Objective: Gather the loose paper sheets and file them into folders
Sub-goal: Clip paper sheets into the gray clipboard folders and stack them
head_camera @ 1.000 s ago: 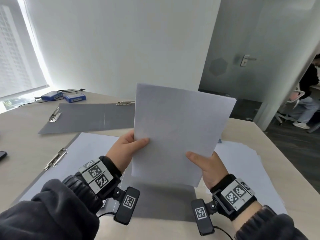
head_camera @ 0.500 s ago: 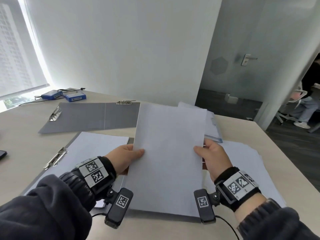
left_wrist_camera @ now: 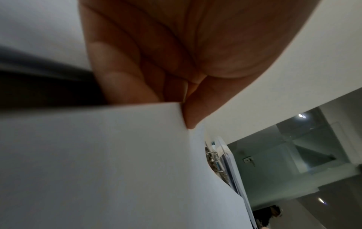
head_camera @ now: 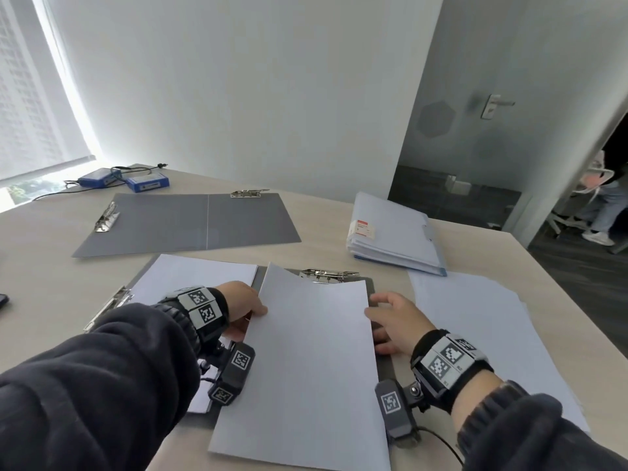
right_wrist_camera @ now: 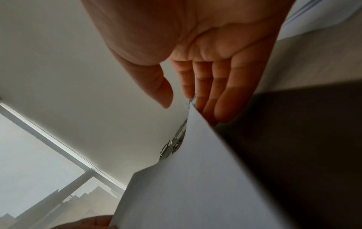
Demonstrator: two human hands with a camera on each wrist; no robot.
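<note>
A white paper sheet (head_camera: 312,351) lies on the right half of the near open grey folder (head_camera: 371,289), its top edge bowed up over the metal clip (head_camera: 329,274). My left hand (head_camera: 258,312) pinches the sheet's left edge; in the left wrist view the thumb (left_wrist_camera: 192,111) presses on the paper (left_wrist_camera: 117,162). My right hand (head_camera: 377,311) rests beside the right edge with relaxed fingers. In the right wrist view its thumb (right_wrist_camera: 164,93) stands clear of the paper (right_wrist_camera: 195,178). Another sheet (head_camera: 197,277) covers the folder's left half.
Loose sheets (head_camera: 475,334) lie to the right on the table. A second open grey folder (head_camera: 190,222) lies further back, a pile of closed folders (head_camera: 394,232) at the back right, blue boxes (head_camera: 147,183) with cables at the back left. A person (head_camera: 608,198) is by the doorway.
The sheet, held upright in the air by both hands, has come down flat onto the near folder. My right hand has let go of its edge; the left still pinches it.
</note>
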